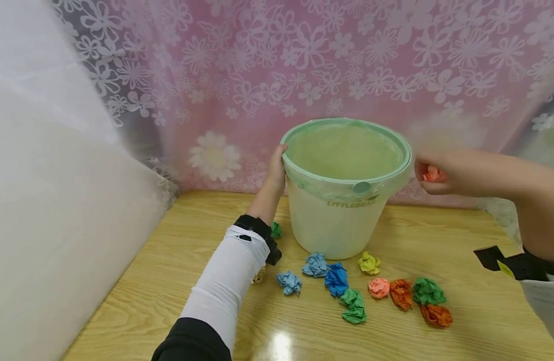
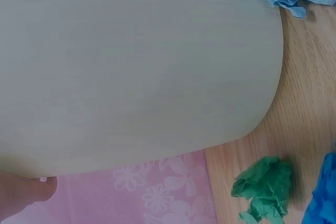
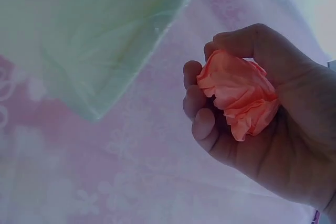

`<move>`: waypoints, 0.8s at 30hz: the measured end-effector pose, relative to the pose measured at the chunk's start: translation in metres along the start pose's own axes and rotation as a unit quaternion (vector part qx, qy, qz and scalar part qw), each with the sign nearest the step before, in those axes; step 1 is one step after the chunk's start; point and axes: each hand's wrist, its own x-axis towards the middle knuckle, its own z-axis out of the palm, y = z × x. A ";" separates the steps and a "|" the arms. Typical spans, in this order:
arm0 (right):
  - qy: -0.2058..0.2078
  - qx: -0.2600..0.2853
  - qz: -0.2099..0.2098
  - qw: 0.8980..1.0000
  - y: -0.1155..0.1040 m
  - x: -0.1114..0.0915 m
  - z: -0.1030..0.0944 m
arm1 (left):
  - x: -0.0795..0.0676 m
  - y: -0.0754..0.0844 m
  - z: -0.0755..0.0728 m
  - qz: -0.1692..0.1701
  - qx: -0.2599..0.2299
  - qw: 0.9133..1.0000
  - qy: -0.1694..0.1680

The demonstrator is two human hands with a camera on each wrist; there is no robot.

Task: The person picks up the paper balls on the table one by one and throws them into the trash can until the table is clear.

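A whitish bucket [image 1: 333, 225] with a pale green rim and a thin plastic bag folded over it stands upright on the table. My left hand [image 1: 277, 168] holds the bucket's left side, a fingertip right at the rim; most of its fingers are hidden. Just outside the right edge of the rim, my right hand [image 1: 448, 173] holds a crumpled coral paper ball [image 3: 239, 93] in its curled fingers. The bag's hanging edge [image 3: 105, 87] is close to that hand in the right wrist view.
Several crumpled paper balls lie before the bucket, among them a light blue one [image 1: 289, 282], a dark blue one [image 1: 336, 280], a yellow one [image 1: 369, 263] and an orange one [image 1: 436, 316]. A green ball [image 1: 276, 230] sits by my left wrist. A pink flowered curtain [image 1: 241, 100] hangs behind.
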 end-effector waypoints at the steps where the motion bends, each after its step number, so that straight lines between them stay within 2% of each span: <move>1: -0.006 0.005 0.006 1.000 -0.003 0.003 -0.003 | 0.000 0.000 0.000 0.000 0.001 1.000 -0.002; 5: 0.000 0.011 0.025 1.000 -0.011 0.012 -0.013 | 0.000 -0.001 0.000 0.006 -0.001 1.000 -0.009; 12: 0.074 0.007 0.015 0.997 -0.018 0.021 -0.016 | 0.000 -0.001 0.001 0.010 -0.009 1.000 -0.004; 19: 0.172 0.025 0.021 0.985 -0.019 0.034 -0.002 | 0.000 0.001 0.001 0.020 -0.010 1.000 0.002; 24: 0.198 0.039 0.022 0.979 -0.021 0.046 0.012 | -0.001 0.001 0.000 0.022 -0.009 1.000 -0.002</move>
